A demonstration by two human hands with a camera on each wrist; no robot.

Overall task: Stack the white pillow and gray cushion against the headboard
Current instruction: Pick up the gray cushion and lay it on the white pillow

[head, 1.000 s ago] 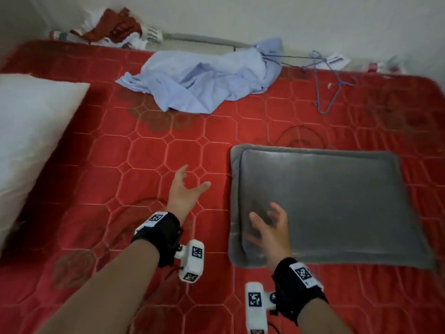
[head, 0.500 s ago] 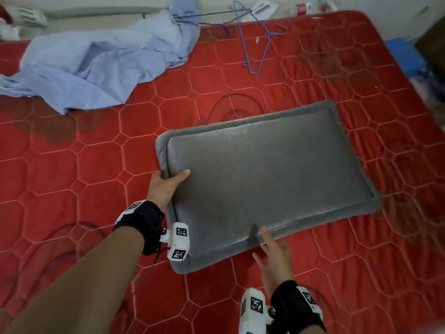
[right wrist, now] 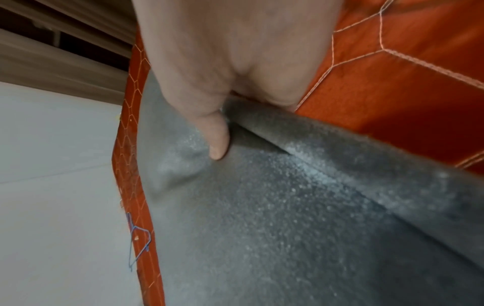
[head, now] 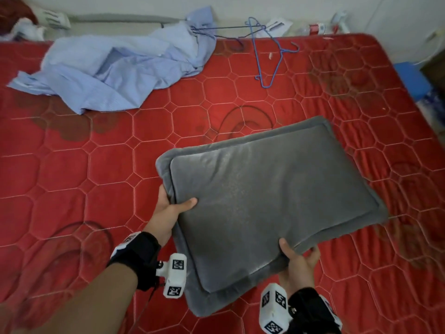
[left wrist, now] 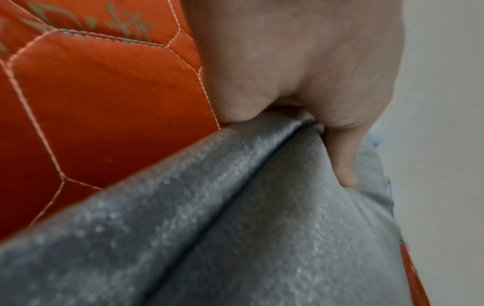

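Note:
The gray cushion (head: 269, 201) is flat and rectangular with a flanged border, and its near side is raised off the red mattress (head: 72, 179). My left hand (head: 168, 208) grips its left edge, thumb on top and fingers underneath. My right hand (head: 299, 259) grips the near edge the same way. In the left wrist view the thumb presses into the gray cushion (left wrist: 235, 227). The right wrist view shows my thumb dug into the gray cushion (right wrist: 288, 217). The white pillow and the headboard are out of view.
A crumpled light blue shirt (head: 125, 68) lies at the far left of the mattress. A blue wire hanger (head: 269, 51) lies at the far middle, by the wall. Clutter lines the far edge. A blue object (head: 411, 78) sits off the mattress's right side.
Both hands reached to the cushion and took hold of its edges, and its near side has come up off the mattress. The view has swung right, so the white pillow has left the frame.

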